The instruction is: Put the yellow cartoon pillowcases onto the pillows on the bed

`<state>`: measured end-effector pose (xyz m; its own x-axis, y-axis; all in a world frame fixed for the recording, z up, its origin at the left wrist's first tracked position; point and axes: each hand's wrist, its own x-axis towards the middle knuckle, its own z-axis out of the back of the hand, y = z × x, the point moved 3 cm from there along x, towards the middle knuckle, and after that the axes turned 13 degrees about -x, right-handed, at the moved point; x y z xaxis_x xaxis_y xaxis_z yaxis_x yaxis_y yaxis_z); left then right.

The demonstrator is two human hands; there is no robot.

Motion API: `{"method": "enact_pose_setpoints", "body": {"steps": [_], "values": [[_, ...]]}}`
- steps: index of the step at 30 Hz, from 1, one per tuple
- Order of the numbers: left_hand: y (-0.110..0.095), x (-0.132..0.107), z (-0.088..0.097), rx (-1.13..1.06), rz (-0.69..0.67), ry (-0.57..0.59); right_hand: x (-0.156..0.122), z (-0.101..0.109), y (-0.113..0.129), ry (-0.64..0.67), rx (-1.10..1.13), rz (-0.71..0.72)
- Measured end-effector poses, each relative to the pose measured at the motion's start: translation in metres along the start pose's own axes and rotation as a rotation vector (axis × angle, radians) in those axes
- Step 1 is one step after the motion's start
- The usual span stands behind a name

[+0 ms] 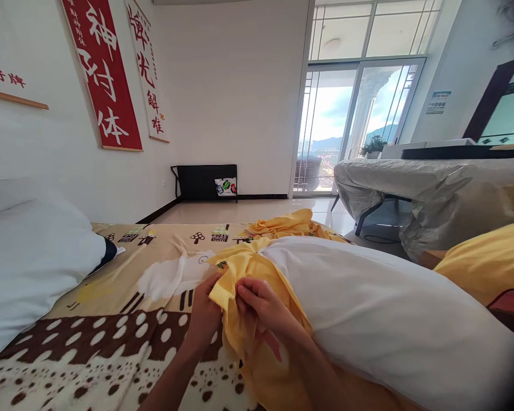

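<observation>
A yellow pillowcase [244,262] with printed figures is bunched around the near end of a white pillow [368,297]. Much of the pillow lies bare toward the right. My left hand [208,302] is closed on the left edge of the pillowcase, its fingers partly behind the cloth. Just right of it, my right hand [257,299] pinches a fold of the same fabric, fingertips together. Below my hands the yellow cloth hangs down in loose folds. More crumpled yellow fabric [286,224] lies just beyond the pillow's end.
A patterned blanket [167,337] covers the surface beneath. At the left lies another white pillow [38,257]; at the right edge, a yellow printed pillow [492,274]. A plastic-covered table [432,177] stands behind, near the glass door [351,125]. A folded black item [205,181] leans against the wall.
</observation>
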<state>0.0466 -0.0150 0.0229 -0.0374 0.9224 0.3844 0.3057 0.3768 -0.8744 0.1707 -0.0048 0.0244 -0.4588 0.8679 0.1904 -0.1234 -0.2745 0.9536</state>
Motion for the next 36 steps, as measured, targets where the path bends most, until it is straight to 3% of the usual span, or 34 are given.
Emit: {"method": "enact_pose_setpoints", "body": {"steps": [6, 11, 19, 23, 28, 33, 36], "values": [[0.021, 0.006, 0.004, -0.146, 0.068, 0.041, 0.01, 0.004, -0.015, -0.191, -0.049, -0.052], [0.027, 0.008, 0.004, 0.034, -0.075, 0.106, 0.011, -0.001, -0.019, -0.085, 0.147, -0.152], [0.031, 0.008, 0.009, 0.104, -0.095, 0.021, 0.013, -0.013, -0.025, -0.083, 0.373, -0.159], [0.033, 0.009, 0.014, 0.075, -0.063, -0.006, 0.012, -0.014, -0.026, -0.114, 0.331, -0.119], [0.023, 0.007, 0.01, 0.203, -0.144, 0.0, 0.01, -0.015, -0.018, -0.153, 0.188, -0.05], [0.013, -0.004, 0.008, 0.308, -0.318, -0.238, 0.012, -0.015, -0.013, -0.229, 0.056, 0.061], [0.017, -0.005, 0.004, 0.253, -0.269, -0.121, 0.013, -0.012, -0.014, -0.288, 0.053, 0.078]]}}
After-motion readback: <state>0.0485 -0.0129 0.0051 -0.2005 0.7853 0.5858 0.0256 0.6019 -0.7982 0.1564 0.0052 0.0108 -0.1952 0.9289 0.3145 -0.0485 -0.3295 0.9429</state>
